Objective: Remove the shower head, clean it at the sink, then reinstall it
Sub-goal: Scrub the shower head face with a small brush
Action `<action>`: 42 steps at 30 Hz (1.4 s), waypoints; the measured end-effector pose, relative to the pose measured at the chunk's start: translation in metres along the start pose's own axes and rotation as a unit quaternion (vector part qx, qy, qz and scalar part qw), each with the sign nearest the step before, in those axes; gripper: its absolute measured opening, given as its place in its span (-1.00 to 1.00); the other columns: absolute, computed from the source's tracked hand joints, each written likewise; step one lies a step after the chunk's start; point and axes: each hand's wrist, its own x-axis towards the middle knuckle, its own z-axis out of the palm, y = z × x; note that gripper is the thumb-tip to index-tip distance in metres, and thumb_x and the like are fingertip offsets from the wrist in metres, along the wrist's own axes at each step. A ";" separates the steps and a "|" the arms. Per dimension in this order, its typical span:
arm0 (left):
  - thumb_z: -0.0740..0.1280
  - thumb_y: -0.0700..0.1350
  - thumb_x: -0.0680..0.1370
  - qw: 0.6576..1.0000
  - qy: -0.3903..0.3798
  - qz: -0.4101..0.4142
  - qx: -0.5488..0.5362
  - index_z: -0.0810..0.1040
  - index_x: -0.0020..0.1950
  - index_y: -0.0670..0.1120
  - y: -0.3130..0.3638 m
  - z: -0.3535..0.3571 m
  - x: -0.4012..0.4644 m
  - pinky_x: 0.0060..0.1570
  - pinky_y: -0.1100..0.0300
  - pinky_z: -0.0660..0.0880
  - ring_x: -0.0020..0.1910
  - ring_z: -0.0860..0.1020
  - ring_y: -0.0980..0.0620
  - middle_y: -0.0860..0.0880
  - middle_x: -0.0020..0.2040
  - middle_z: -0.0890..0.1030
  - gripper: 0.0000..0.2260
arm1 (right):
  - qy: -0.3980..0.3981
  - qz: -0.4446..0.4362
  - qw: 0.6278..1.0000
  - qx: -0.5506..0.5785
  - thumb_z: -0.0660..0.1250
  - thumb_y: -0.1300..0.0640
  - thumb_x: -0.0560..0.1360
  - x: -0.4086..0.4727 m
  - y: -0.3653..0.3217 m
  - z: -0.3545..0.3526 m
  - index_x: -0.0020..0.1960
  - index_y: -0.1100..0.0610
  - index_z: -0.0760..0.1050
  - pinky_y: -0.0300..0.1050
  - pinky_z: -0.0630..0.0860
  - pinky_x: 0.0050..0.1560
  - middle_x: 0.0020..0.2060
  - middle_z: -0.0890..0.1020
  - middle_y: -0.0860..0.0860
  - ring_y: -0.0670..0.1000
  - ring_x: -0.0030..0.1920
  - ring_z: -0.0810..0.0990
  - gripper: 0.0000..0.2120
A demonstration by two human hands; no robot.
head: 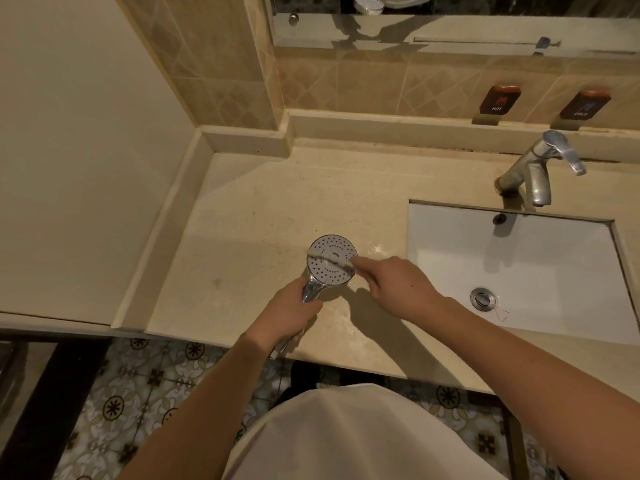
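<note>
The left hand (294, 308) has its fingers curled around the chrome handle of the shower head (331, 259) and holds it above the beige table (263, 202), left of the sink (519, 268), with the spray face turned up. The right hand (398, 284) grips a thin white brush (329, 258), maybe a toothbrush, which lies across the spray face and touches it. The sink is a white rectangular basin; only its metal drain plug (481, 298) is seen inside, no water. The faucet (536, 168) stands behind the sink.
</note>
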 end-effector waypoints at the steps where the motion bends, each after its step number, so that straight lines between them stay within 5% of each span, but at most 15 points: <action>1: 0.32 -0.16 0.62 1.000 0.001 -0.001 -0.002 0.51 0.25 -0.03 0.000 0.000 0.000 -0.46 0.26 0.34 -0.46 0.45 0.18 0.07 -0.28 0.53 -0.79 | 0.029 0.026 0.999 0.014 0.13 0.02 0.64 0.004 0.005 -0.003 0.23 -0.08 0.51 -0.09 0.45 -0.36 -0.30 0.64 0.06 0.12 -0.35 0.55 -0.76; 4: 0.32 -0.16 0.61 1.000 -0.001 -0.003 -0.028 0.51 0.22 -0.05 0.001 0.000 -0.002 -0.53 0.30 0.36 -0.59 0.44 0.20 0.02 -0.34 0.55 -0.82 | 0.060 0.050 0.996 0.032 0.13 0.04 0.65 0.005 0.013 -0.007 0.15 -0.05 0.52 -0.06 0.47 -0.37 -0.34 0.62 0.05 0.14 -0.35 0.57 -0.79; 9: 0.31 -0.16 0.63 0.999 -0.013 -0.012 -0.047 0.50 0.25 -0.02 -0.004 0.001 -0.003 -0.56 0.25 0.36 -0.60 0.41 0.08 0.00 -0.40 0.54 -0.80 | -0.017 0.005 0.999 0.031 0.11 0.00 0.65 -0.014 0.001 0.007 0.30 -0.13 0.47 -0.08 0.49 -0.35 -0.35 0.62 0.03 0.06 -0.39 0.54 -0.72; 13: 0.32 -0.15 0.62 0.997 -0.021 -0.017 -0.075 0.50 0.19 0.03 -0.006 0.003 -0.001 -0.57 0.25 0.37 -0.59 0.42 0.10 0.05 -0.45 0.54 -0.83 | 0.068 0.089 0.992 0.059 0.15 0.05 0.65 -0.008 0.016 0.002 0.19 0.00 0.55 -0.01 0.53 -0.32 -0.33 0.64 0.06 0.11 -0.37 0.56 -0.77; 16: 0.32 -0.11 0.62 0.994 -0.033 -0.025 -0.101 0.49 0.17 0.06 -0.006 0.004 0.002 -0.57 0.25 0.37 -0.58 0.42 0.10 0.09 -0.50 0.53 -0.85 | 0.062 0.075 0.994 0.049 0.15 0.05 0.65 -0.013 0.015 0.003 0.16 0.01 0.53 -0.04 0.51 -0.38 -0.38 0.61 0.06 0.10 -0.42 0.53 -0.79; 23: 0.33 -0.12 0.61 0.991 -0.042 -0.028 -0.125 0.50 0.17 0.04 -0.006 0.005 0.003 -0.57 0.24 0.38 -0.56 0.42 0.10 0.06 -0.46 0.52 -0.85 | 0.076 0.099 0.990 0.060 0.15 0.06 0.65 -0.012 0.021 -0.003 0.13 0.00 0.55 -0.03 0.51 -0.38 -0.41 0.59 0.01 0.05 -0.43 0.52 -0.80; 28: 0.33 -0.12 0.63 0.985 -0.051 -0.035 -0.160 0.50 0.17 0.02 -0.005 0.002 0.007 -0.55 0.22 0.38 -0.54 0.41 0.10 0.05 -0.44 0.51 -0.87 | 0.016 0.044 0.996 0.076 0.14 0.05 0.65 -0.020 0.007 0.004 0.18 -0.04 0.52 -0.08 0.47 -0.39 -0.41 0.59 -0.04 -0.05 -0.45 0.51 -0.79; 32: 0.34 -0.12 0.63 0.981 -0.059 -0.037 -0.178 0.50 0.14 -0.02 -0.005 0.002 0.007 -0.54 0.20 0.38 -0.51 0.40 0.07 0.01 -0.40 0.50 -0.89 | 0.083 0.102 0.986 0.101 0.17 0.08 0.64 -0.013 0.018 0.001 0.17 0.00 0.56 -0.04 0.52 -0.34 -0.38 0.62 -0.03 -0.01 -0.40 0.55 -0.79; 37: 0.34 -0.13 0.63 0.979 -0.055 -0.044 -0.193 0.51 0.16 -0.05 -0.005 0.001 0.010 -0.54 0.20 0.36 -0.51 0.38 0.06 0.00 -0.40 0.49 -0.88 | 0.003 0.033 0.997 0.073 0.13 0.04 0.65 -0.023 0.005 0.008 0.22 -0.09 0.52 -0.07 0.49 -0.37 -0.38 0.61 -0.04 -0.04 -0.43 0.52 -0.77; 42: 0.34 -0.14 0.62 0.976 -0.048 -0.044 -0.207 0.52 0.17 -0.04 -0.005 0.002 0.011 -0.54 0.20 0.36 -0.51 0.38 0.06 0.01 -0.41 0.49 -0.87 | 0.080 0.108 0.987 0.088 0.16 0.07 0.65 -0.015 0.021 0.003 0.24 0.00 0.54 -0.04 0.52 -0.32 -0.33 0.65 0.02 0.06 -0.37 0.57 -0.75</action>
